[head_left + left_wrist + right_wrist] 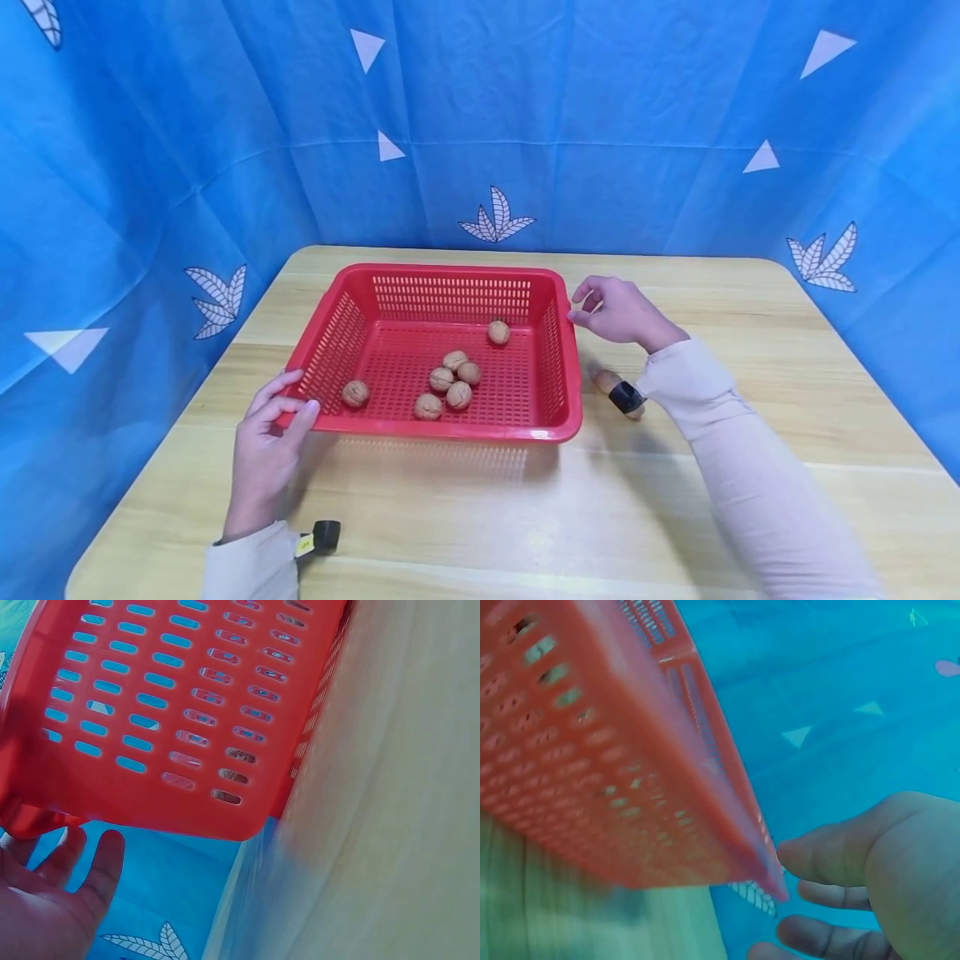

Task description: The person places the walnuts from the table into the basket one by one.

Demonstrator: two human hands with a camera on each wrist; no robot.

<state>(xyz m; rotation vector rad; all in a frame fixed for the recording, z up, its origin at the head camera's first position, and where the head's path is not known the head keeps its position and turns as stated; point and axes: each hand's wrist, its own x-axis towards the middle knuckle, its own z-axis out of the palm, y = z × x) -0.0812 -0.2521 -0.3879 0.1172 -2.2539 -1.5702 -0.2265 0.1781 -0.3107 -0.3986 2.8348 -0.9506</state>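
Note:
A red plastic basket with slotted walls sits on the wooden table. Several walnuts lie on its floor, most grouped near the middle, one at the front left and one toward the back right. At the basket's front left corner is my left hand, fingers spread, thumb by the rim; the left wrist view has its fingertips just beneath the rim. Beside the right rim, my right hand has loosely bent fingers, with the thumb at or very near the rim. Nothing shows inside either hand.
The pale wooden table extends around the basket. A blue patterned curtain hangs behind and at both sides. Below the right wrist is a black and brown object; a small black device sits by the left cuff.

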